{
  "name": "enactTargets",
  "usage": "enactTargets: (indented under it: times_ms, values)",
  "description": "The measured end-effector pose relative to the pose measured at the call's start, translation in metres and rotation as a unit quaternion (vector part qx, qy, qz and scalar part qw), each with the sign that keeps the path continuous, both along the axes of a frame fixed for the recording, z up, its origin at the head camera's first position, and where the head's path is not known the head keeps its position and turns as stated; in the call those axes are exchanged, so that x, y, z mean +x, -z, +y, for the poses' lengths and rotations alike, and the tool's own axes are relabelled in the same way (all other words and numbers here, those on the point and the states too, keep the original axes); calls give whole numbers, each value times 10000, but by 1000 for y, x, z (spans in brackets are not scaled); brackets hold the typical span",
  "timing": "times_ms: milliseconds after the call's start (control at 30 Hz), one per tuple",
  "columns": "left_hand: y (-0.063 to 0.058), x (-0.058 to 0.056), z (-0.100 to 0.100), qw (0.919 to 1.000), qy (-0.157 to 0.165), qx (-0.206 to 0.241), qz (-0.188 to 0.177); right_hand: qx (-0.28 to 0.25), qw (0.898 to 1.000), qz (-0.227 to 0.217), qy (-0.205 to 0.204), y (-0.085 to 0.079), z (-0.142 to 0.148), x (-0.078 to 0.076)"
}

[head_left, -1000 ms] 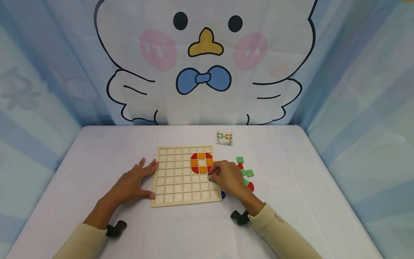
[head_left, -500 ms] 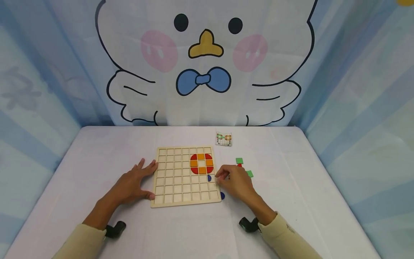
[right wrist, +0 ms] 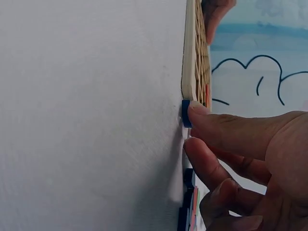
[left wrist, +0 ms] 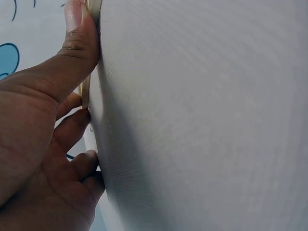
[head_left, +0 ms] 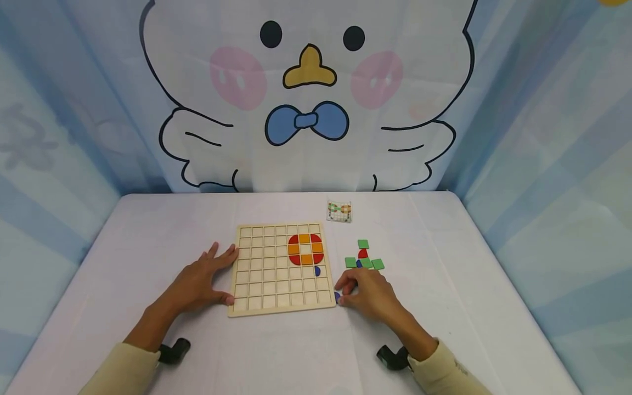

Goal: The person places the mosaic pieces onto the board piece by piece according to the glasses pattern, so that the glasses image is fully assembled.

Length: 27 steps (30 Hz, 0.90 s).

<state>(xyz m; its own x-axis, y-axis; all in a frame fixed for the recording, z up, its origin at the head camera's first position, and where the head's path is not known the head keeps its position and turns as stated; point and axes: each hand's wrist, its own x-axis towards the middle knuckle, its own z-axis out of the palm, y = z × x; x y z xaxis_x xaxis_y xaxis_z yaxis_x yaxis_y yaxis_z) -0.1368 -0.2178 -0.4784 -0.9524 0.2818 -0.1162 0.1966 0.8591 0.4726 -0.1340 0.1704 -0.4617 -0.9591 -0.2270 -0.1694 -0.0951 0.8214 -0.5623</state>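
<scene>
A wooden grid board [head_left: 269, 285] lies on the table, with red and orange pieces [head_left: 293, 249] forming a ring in its upper right. Below the ring, a blue quarter-round-looking piece [head_left: 317, 271] sits in a cell. My left hand [head_left: 197, 280] rests at the board's left edge, fingers spread; its thumb [left wrist: 73, 19] touches the rim in the left wrist view. By the board's lower right corner, my right hand [head_left: 370, 293] has its thumb against another blue piece [right wrist: 186, 114]. A gap shows between that piece and the nearest fingertip below it.
Loose green pieces [head_left: 377, 264], a red piece [head_left: 363, 253] and a partly covered blue piece [head_left: 359, 264] lie right of the board. Behind the board is a small pattern card [head_left: 339, 210]. A printed curtain [head_left: 306, 164] hangs beyond the table's far edge.
My right hand has let go of one blue piece in a cell below the ring, then moved right and nearer to the blue piece by the board's corner. My left hand stays put.
</scene>
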Motion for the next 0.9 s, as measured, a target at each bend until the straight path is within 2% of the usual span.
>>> enactTargets:
  times_ms: [233,500,900]
  values:
    - [1,1,-1,10000,19,-24,37,-69,10000,56,-14,3,-3,2]
    - [1,1,-2,10000,22,-39,14,-301,9992,80,-261,4,-1,1]
    - [-1,1,0,10000,13,-25,8,-844,9957,372,-53,-3,-10,-8]
